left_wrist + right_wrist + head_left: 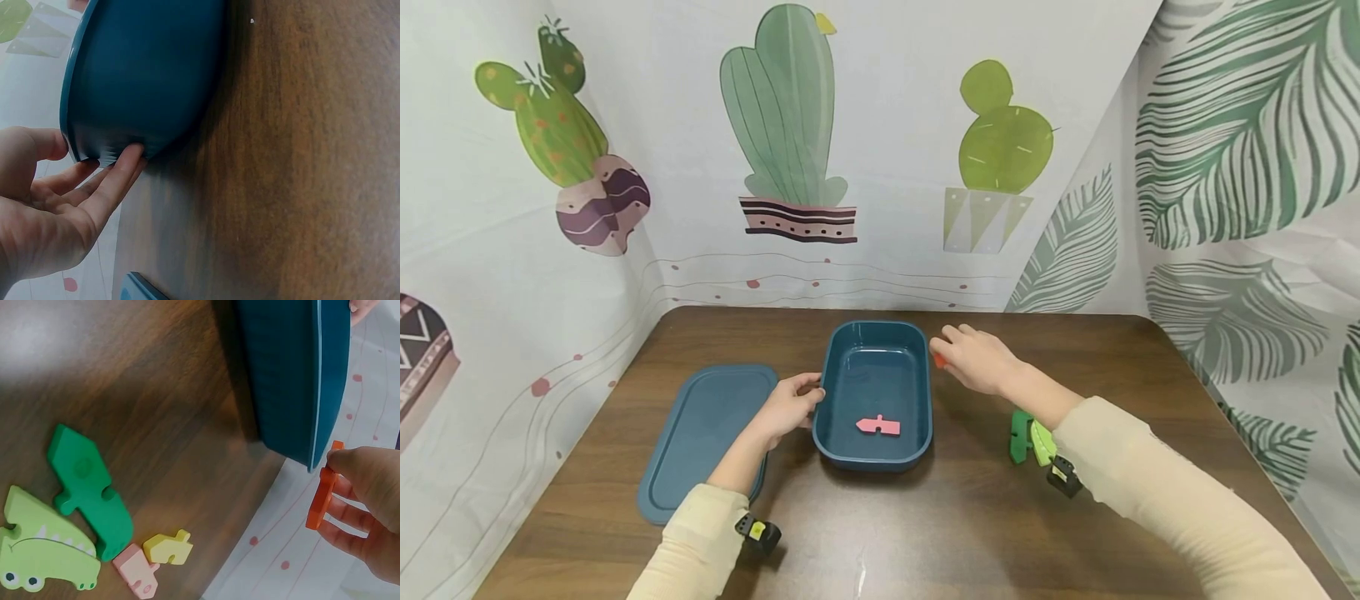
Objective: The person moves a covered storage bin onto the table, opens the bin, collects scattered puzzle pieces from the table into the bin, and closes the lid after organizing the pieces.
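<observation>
Pinching one orange piece [320,499], the right hand [976,360] sits right of frame centre beside one blue box [871,383]; fingertip slip could drop the piece outside. The left hand [788,407] grips the box; uneven pull could tilt it. Counted: one lid [711,433], two pink pieces [877,426], one yellow piece [169,549], one dark-green piece [87,487], one light-green piece [50,553].

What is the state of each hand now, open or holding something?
Left hand: holding the blue container at its side.
Right hand: holding an orange puzzle piece.
</observation>
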`<state>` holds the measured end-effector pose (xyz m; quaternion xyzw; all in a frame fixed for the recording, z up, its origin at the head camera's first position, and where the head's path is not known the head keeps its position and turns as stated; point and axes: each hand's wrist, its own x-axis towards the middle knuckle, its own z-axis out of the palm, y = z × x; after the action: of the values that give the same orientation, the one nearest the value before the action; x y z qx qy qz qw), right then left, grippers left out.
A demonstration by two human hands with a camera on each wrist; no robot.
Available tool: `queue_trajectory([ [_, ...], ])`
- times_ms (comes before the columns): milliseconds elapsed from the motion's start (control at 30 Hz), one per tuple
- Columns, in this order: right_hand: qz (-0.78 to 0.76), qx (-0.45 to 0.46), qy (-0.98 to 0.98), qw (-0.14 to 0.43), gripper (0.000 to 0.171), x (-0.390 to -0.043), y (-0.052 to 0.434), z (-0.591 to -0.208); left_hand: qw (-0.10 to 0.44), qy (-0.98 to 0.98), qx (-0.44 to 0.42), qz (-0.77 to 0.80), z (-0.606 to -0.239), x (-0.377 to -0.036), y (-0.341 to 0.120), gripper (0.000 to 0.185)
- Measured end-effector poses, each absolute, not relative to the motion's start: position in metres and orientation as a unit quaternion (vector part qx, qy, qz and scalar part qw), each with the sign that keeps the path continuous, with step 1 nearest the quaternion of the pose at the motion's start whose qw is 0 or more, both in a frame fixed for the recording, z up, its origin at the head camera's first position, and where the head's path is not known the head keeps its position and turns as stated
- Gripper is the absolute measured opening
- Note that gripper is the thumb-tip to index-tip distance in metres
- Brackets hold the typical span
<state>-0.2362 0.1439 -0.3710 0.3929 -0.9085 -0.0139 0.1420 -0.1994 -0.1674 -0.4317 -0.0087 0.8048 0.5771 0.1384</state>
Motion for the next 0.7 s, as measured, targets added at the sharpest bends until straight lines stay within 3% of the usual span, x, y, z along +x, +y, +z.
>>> queue_trajectory([
  [700,-0.038,0.422,-0.898,0.122,0.031,-0.232,0.114,-0.363,0.138,0.804,-0.005,0.579,-0.434,-0.201,-0.168,0.042],
])
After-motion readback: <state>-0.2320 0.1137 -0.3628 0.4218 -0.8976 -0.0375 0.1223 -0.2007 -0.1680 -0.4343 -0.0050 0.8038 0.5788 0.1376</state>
